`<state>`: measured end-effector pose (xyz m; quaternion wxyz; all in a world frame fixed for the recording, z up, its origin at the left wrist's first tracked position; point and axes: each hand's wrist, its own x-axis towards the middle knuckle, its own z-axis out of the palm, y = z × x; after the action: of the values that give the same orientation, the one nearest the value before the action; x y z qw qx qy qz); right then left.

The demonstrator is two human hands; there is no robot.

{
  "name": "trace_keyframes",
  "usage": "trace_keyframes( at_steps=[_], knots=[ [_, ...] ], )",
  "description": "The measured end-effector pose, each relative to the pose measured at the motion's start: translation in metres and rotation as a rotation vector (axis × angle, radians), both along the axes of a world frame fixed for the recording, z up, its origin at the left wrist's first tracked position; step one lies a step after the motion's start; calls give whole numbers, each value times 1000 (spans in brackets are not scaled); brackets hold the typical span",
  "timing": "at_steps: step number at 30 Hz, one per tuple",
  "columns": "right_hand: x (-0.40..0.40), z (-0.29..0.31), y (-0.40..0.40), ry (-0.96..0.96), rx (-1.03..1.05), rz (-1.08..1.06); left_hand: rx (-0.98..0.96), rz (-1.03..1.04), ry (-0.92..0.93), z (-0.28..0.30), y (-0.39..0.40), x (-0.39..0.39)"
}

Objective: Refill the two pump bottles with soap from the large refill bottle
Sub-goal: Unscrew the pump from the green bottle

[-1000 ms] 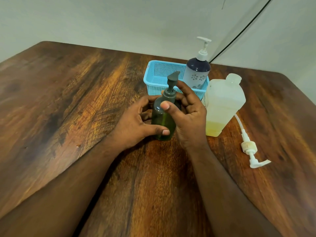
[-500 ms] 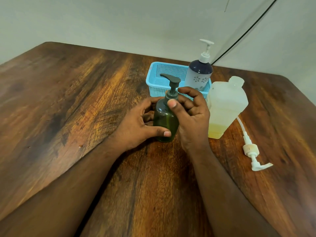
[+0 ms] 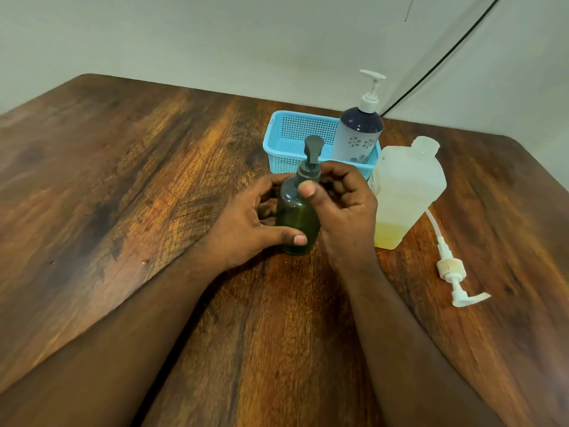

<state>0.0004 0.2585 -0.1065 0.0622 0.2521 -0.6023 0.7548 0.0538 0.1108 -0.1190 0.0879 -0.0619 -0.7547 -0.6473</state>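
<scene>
The dark green plastic pump bottle (image 3: 297, 217) stands on the wooden surface (image 3: 123, 180), left hand (image 3: 246, 223) gripping its body; right-hand fingers (image 3: 308, 190) pinch the collar, whose nozzle has swung round: unscrewing, probably.

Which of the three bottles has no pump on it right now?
The large translucent refill bottle right of the hands: its neck is bare, its white pump lying beside it. The green bottle and navy bottle keep theirs.

Head view, downward over table (image 3: 154, 211)
</scene>
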Motion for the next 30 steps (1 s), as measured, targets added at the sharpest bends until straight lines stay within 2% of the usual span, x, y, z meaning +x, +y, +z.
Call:
trace_keyframes(
  at_steps=[7,12,17,20,22,25,28,30],
  knots=[
    [-1,-2,1,3,99,120,21,0,-6,-1,-1,-1],
    [4,3,-1,-6,76,55,3,4,12,-2,0,0],
    [3,2,0,-12,82,82,7,-10,-1,-3,-2,-1],
    [8,5,-3,51,157,-50,9,-6,5,-4,-1,-1],
    [8,11,-3,127,109,-151,16,-13,-2,-4,-2,-2],
    [6,19,-1,197,57,-188,25,-29,-5,-4,-3,-2],
    [11,17,-2,116,158,-183,-22,8,14,-2,0,-2],
    [14,15,-5,70,152,-183,-14,6,16,-2,0,-1]
  ],
)
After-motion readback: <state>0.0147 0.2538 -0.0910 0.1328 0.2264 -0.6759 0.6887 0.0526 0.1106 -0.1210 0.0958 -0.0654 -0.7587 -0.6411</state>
